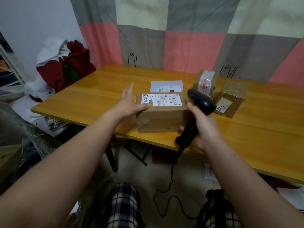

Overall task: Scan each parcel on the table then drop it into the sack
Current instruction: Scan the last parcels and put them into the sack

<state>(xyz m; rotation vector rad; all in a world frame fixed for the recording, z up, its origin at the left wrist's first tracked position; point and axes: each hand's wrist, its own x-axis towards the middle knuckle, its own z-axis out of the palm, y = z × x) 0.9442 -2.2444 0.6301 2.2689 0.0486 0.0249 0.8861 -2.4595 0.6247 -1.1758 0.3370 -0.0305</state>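
Your right hand (206, 129) is curled firmly round the smooth black plastic handle of the scanner (199, 106). Its rounded head tilts over the right end of the brown parcel (162, 118), and its thin cable (171, 176) hangs in loose loops to the floor. The brown parcel is a matte cardboard box with a white printed label (162, 99) on top, sitting just inside the near edge of the table (92, 94). Your left hand (130, 102) is spread wide against the box's left end, fingers straight and thumb lying on top beside the label, clasping nothing. Just behind the box lies a flat white envelope (166, 85). To the right, a taped box (204, 83) and a creased box (230, 99) stand close together. The glossy wooden tabletop is bare left of your hand and at the far right. A checked cloth curtain (189, 38) hangs just behind the far edge.
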